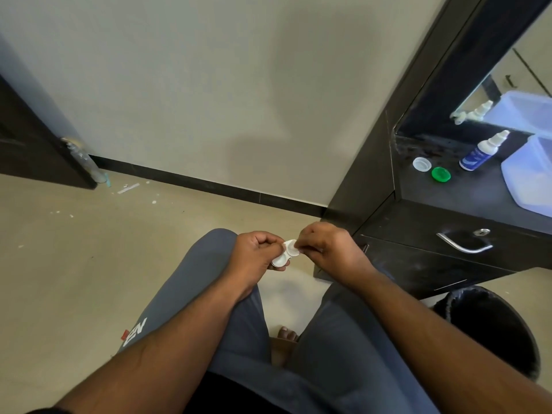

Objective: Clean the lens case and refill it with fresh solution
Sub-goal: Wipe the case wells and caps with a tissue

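Observation:
The white lens case [285,253] is held above my knees, between both hands. My left hand [255,252] grips its near end with curled fingers. My right hand [324,245] pinches its far end, and I cannot tell whether something thin is under those fingers. On the dark dresser top [448,198] lie a white cap [421,164] and a green cap [441,174]. The solution bottle [481,152], white with a blue label, stands just beyond them.
A translucent plastic tub [528,177] sits at the dresser's right edge, in front of a mirror. Below the top is a drawer with a metal handle [461,245]. A black bin [490,327] stands by my right knee. A dark door [35,138] is at the left.

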A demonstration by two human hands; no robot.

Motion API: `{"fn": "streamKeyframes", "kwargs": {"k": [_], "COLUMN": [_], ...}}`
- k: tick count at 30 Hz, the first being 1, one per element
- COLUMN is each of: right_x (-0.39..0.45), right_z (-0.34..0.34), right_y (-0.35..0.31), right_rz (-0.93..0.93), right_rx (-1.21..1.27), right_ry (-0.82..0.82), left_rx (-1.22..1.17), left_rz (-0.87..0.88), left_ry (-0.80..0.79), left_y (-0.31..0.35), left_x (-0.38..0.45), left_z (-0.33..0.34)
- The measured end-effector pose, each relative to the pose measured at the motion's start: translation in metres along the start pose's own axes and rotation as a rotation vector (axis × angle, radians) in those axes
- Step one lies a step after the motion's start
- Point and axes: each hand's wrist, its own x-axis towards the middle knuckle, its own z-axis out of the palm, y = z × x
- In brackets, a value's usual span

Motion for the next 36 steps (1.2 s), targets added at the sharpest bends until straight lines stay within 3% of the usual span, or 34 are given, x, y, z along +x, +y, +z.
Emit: {"fn": "streamKeyframes", "kwargs": {"k": [7,9,12,21,24,26,28,30,36], "right_x": [0.007,0.005,0.002,0.001,0.006,0.007,0.0,-0.008,-0.017], "right_z": [0.009,0.017,0.026,0.06,0.053,0.041,0.033,0.028,0.011], "right_y": [-0.002,-0.005,-0.009,-0.039,-0.048,-0.043,-0.03,-0.02,-0.019], "right_rz": [-0.285,-0.254,0.026,1.045,1.335,1.414,1.394,1.277,0.66], "right_rx": [-0.192,-0.248,-0.144,0.568,0.963,1.151,1.089,0.929,0.365], "right_ry": [-0.079,-0.049,0.081,0.473,0.37,0.239,0.189,0.268,0.318], "left_rx": [0.134,0.164,0.142,0.299,0.364,0.384,0.355,0.266,0.104], "left_rz": [0.021,0.028,0.034,0.167,0.224,0.239,0.23,0.188,0.106], "left_ry": [-0.016,-0.011,0.029,0.232,0.269,0.275,0.276,0.284,0.218], "left_y": [-0.005,-0.006,-0.006,-0.012,-0.013,-0.013,-0.013,-0.013,-0.012], "left_x": [0.0,-0.001,-0.002,-0.005,-0.007,-0.006,-0.003,0.002,0.003], "left_z": [-0.001,0.0,0.002,0.009,0.006,0.005,0.003,0.002,0.005]}}
